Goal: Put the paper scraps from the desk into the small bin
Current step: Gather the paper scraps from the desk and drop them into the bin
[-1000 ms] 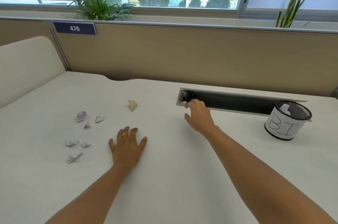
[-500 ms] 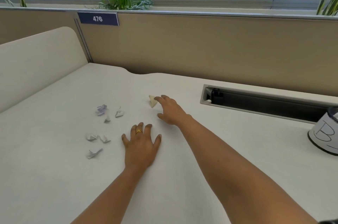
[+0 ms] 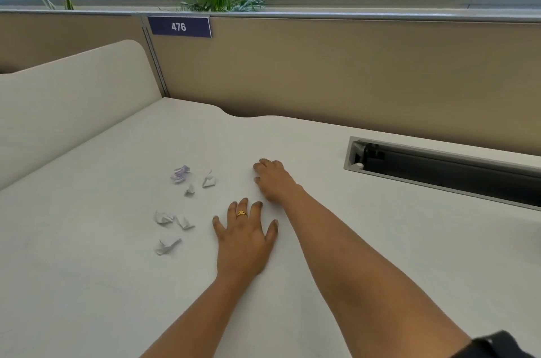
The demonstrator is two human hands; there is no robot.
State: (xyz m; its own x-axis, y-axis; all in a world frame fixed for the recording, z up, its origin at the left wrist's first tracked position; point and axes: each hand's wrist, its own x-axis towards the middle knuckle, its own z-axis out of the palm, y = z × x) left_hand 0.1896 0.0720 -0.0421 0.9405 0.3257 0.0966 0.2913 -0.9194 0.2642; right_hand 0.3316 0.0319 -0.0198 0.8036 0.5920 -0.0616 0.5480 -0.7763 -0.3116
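Several crumpled paper scraps lie on the white desk (image 3: 87, 284): a lilac one (image 3: 181, 174), white ones (image 3: 208, 182) (image 3: 189, 190), and a lower group (image 3: 164, 217) (image 3: 184, 222) (image 3: 167, 246). My left hand (image 3: 244, 236), wearing a gold ring, rests flat with fingers spread just right of the lower group. My right hand (image 3: 272, 179) reaches forward, its fingers curled down onto the desk where the cream scrap lay. That scrap is hidden under the fingers. The small bin is out of view.
A recessed cable tray (image 3: 439, 164) runs along the back right of the desk. A tan partition (image 3: 322, 70) with a "476" label (image 3: 179, 27) closes the back. A cream side panel (image 3: 67, 100) stands at the left, and plants sit behind the partition.
My right hand moved left from the cable tray to the cream scrap and now covers it. The view turned left, so the bin left the frame. My left hand stayed put.
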